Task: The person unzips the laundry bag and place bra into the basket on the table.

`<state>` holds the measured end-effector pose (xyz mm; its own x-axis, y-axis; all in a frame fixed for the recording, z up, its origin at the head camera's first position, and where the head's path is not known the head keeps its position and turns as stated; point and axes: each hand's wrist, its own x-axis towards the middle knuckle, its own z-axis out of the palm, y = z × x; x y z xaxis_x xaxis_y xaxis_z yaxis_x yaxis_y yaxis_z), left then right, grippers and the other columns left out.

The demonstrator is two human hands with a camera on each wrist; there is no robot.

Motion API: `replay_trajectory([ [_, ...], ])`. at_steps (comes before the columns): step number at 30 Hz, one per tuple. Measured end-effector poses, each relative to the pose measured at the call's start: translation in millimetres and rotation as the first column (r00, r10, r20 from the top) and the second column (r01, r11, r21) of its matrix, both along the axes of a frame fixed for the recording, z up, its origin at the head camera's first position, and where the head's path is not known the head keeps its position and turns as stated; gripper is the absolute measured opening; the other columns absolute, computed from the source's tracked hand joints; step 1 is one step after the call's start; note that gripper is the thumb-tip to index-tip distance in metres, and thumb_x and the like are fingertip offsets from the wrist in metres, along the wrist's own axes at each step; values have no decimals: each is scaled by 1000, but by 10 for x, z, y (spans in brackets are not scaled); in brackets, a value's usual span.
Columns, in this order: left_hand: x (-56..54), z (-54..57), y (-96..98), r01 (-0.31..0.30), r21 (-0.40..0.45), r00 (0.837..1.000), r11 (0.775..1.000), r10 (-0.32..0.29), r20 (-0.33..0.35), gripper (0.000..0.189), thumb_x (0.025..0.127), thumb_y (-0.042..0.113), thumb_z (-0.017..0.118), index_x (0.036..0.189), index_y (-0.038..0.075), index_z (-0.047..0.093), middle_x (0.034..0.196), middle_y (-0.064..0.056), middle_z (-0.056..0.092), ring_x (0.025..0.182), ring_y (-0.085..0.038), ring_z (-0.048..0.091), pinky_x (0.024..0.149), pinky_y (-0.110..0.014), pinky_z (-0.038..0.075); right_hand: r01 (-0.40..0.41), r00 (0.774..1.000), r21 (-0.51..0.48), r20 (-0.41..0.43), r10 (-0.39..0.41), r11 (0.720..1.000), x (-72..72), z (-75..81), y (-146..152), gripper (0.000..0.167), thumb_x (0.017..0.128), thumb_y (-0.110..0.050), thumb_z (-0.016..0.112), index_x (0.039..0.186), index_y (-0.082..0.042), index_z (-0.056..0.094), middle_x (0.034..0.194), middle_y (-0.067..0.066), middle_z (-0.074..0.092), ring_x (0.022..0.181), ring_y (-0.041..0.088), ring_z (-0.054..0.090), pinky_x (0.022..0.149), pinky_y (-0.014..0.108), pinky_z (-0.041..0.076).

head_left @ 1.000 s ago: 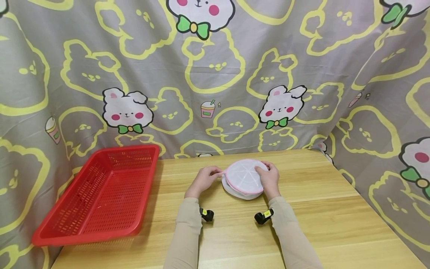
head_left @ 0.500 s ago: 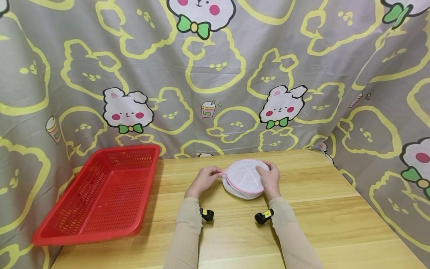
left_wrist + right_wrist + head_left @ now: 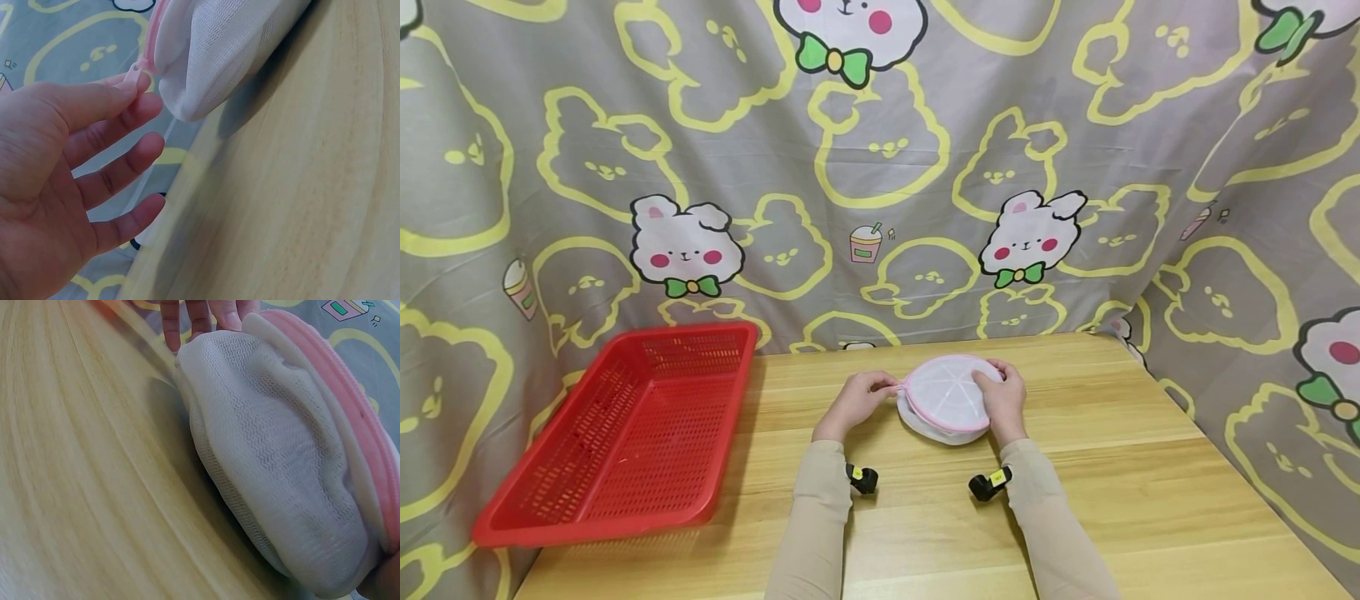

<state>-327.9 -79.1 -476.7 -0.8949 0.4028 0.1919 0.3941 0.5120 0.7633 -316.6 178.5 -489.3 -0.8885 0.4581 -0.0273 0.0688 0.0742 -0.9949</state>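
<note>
A round white mesh laundry bag (image 3: 946,392) with a pink zipper round its top is held close over the wooden table. My left hand (image 3: 75,150) pinches the pink zipper pull (image 3: 134,76) between thumb and index finger, its other fingers spread apart. On the bag's right side my right hand (image 3: 1006,398) grips the edge, thumb on top and fingers at the far side. The right wrist view shows the soft, creased mesh side and the pink zipper (image 3: 362,425) running along it; only a bit of the right hand appears at that view's lower corner.
A red perforated plastic basket (image 3: 718,450) stands on the left of the wooden table (image 3: 925,533). Behind and at both sides hangs a grey curtain (image 3: 790,167) with cartoon prints. A small black wrist camera is strapped to each sleeve.
</note>
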Motion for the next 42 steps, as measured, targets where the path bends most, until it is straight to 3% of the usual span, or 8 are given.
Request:
replay_trajectory([
  [13, 9, 10, 8, 10, 9, 1000, 1000, -10, 22, 13, 95, 23, 63, 99, 16, 74, 103, -1, 72, 91, -12, 60, 80, -28, 50, 2, 1000, -4, -7, -2, 1000, 7, 2, 18, 42, 87, -10, 68, 126, 1, 55, 122, 15, 56, 108, 21, 52, 94, 29, 43],
  [19, 15, 11, 11, 10, 12, 1000, 1000, -11, 29, 14, 94, 24, 64, 100, 16, 74, 106, -1, 72, 96, -14, 61, 86, -32, 50, 10, 1000, -10, -12, -10, 1000, 11, 4, 13, 43, 86, -10, 68, 126, 1, 56, 122, 15, 56, 110, 22, 52, 98, 33, 43],
  [42, 16, 7, 11, 31, 43, 998, 999, -33, 49, 15, 93, 24, 66, 101, 15, 74, 108, -2, 73, 100, -15, 64, 91, -34, 51, 15, 1000, -32, -18, -16, 999, 15, 8, 9, 43, 87, -10, 68, 127, 1, 55, 125, 15, 55, 112, 22, 51, 99, 33, 43],
])
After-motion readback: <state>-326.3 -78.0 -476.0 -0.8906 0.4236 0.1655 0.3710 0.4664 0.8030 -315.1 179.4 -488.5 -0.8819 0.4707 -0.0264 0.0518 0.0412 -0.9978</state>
